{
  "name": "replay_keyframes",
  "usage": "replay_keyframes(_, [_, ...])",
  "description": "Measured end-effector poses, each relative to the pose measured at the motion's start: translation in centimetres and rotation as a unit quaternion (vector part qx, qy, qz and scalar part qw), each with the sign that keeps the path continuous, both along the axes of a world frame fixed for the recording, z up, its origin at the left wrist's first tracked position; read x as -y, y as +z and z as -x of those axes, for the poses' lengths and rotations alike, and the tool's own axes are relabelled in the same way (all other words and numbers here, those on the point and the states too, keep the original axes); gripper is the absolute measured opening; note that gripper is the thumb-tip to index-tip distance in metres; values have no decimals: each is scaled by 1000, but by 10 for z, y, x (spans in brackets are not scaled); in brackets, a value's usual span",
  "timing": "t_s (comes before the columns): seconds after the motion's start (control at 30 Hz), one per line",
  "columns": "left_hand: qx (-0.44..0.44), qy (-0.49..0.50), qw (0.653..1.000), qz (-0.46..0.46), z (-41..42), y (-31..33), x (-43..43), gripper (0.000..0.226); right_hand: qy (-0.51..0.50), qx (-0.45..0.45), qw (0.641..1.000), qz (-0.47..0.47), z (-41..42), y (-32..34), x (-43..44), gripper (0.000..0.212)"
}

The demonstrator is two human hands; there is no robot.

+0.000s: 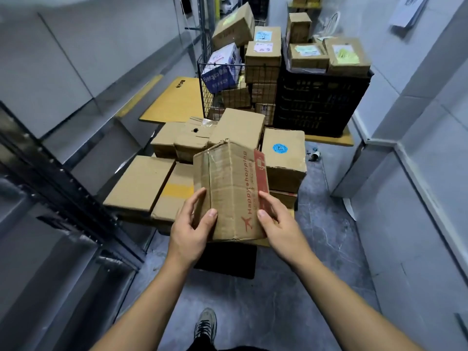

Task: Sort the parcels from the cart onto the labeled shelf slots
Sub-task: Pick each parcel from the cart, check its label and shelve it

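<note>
I hold a worn brown parcel (231, 188) with red "Happy shopping" print up in front of me, above the low cart (278, 243). My left hand (193, 224) grips its near left corner, thumb on top. My right hand (274, 219) clasps its near right edge. Under and behind the parcel, several plain cardboard boxes (140, 182) lie stacked on the cart, one with a blue round sticker (283, 154). Grey metal shelving (63, 160) runs along my left side; its slot labels cannot be made out.
Further back stand a wire cage (215, 97) full of boxes and a black plastic crate (319, 102) with labelled boxes on top, both on a yellow platform (174, 102). A white wall closes the right side. My shoe (205, 325) is on the grey floor.
</note>
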State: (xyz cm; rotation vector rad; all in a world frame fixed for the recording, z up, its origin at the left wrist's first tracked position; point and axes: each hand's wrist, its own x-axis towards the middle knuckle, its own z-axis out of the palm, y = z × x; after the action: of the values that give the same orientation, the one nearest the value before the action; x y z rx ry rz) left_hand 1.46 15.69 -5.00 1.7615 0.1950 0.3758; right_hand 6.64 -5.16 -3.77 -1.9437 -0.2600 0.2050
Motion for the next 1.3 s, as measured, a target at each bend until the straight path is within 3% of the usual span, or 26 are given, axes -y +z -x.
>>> replay_keyframes(0.07, [14, 14, 999, -28, 4, 4, 0, 48, 15, -8, 1000, 14, -4, 12, -5, 47])
replay_keyframes(0.2, [35, 19, 997, -71, 7, 12, 2, 50, 24, -3, 1000, 3, 0, 24, -22, 85])
replay_keyframes(0.37, [73, 13, 996, 57, 10, 28, 0, 44, 0, -14, 993, -121, -13, 33, -17, 42])
replay_keyframes(0.43, [58, 38, 997, 38, 7, 26, -4, 44, -6, -61, 978, -199, -17, 39, -18, 30])
replay_keyframes(0.53, [13, 70, 997, -11, 4, 19, -8, 51, -11, -103, 958, -267, -20, 42, -25, 28])
replay_keyframes(0.63, [2, 62, 994, 86, 8, 19, -5, 65, 1, -134, 938, -320, -21, 41, -26, 30])
replay_keyframes(0.73, [25, 78, 990, 114, 18, 15, -7, 64, 34, -120, 951, -283, -17, 41, -31, 29])
replay_keyframes(0.83, [48, 142, 987, 56, 30, 16, -16, 55, 29, 4, 986, -167, -14, 38, -41, 38])
replay_keyframes(0.93, [53, 174, 983, -10, 44, 26, -24, 56, 36, 110, 991, -68, -14, 38, -52, 37])
replay_keyframes(1.07, [40, 235, 967, -87, 67, 34, -38, 60, 85, 89, 992, -38, -11, 45, -72, 35])
replay_keyframes(1.2, [46, 298, 945, -127, 95, 38, -55, 59, 203, 49, 974, -82, 2, 48, -99, 56])
replay_keyframes(1.3, [46, 336, 927, -158, 123, 45, -72, 60, 271, 41, 958, -85, 20, 53, -129, 60])
